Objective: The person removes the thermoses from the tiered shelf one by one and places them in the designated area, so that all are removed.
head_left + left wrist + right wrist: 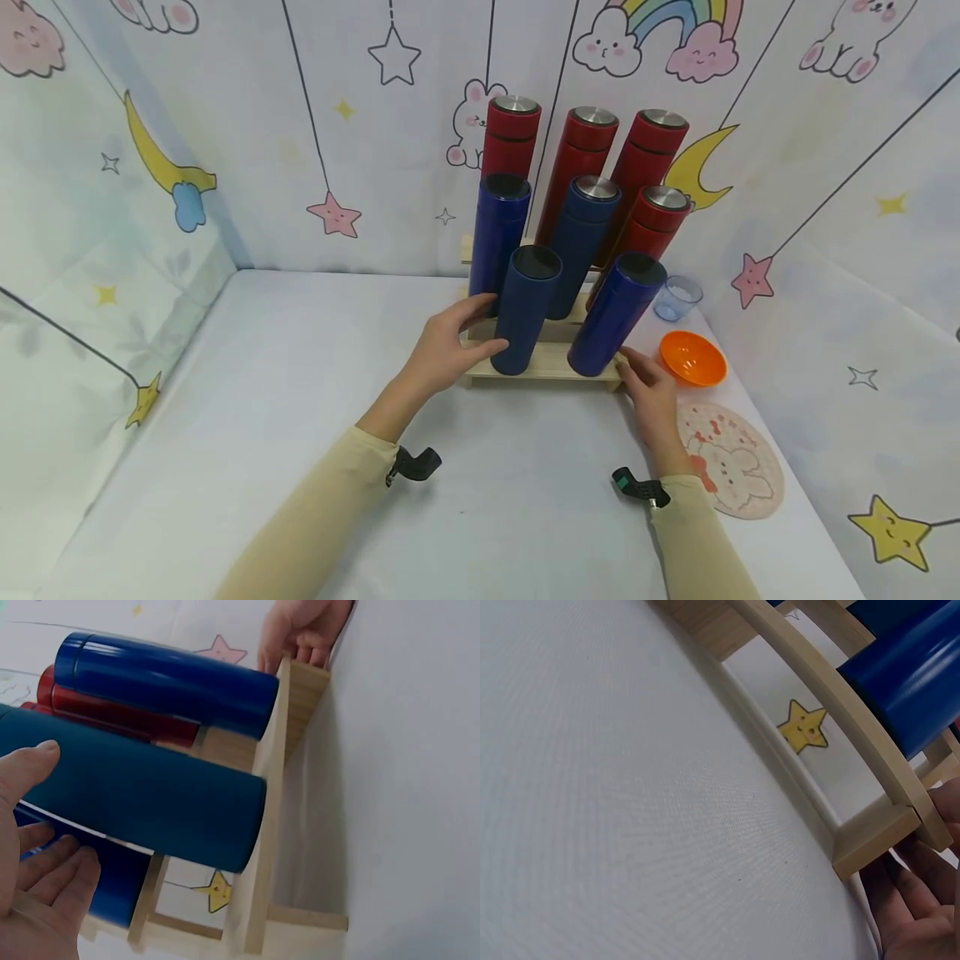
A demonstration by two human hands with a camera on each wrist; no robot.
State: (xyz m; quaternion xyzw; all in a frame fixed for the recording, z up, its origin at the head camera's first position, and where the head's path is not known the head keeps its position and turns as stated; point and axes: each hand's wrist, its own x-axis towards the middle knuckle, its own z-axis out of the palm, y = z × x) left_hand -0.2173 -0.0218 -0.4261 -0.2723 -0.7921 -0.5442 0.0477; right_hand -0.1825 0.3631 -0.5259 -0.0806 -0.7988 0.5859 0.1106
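Several blue and red vacuum flasks stand upright on a tiered wooden rack (551, 362). My left hand (444, 346) is beside the matte dark-blue flask (522, 321) at the front left, with thumb and fingers spread around its near side. In the left wrist view the thumb (34, 761) overlaps that flask, and the loosely bent fingers (64, 881) lie below it, in front of a glossy blue flask (116, 881). My right hand (651, 400) grips the rack's right front end, fingers (900, 896) curled at its foot. Close by stands another glossy blue flask (617, 312).
Behind the front row are a matte blue flask (585, 242) and red flasks (512, 137) with silver lids. To the rack's right are a clear bluish cup (678, 298), an orange bowl (693, 359) and a round rabbit-print mat (731, 462). Patterned cloth walls (247, 150) border the white table (300, 358).
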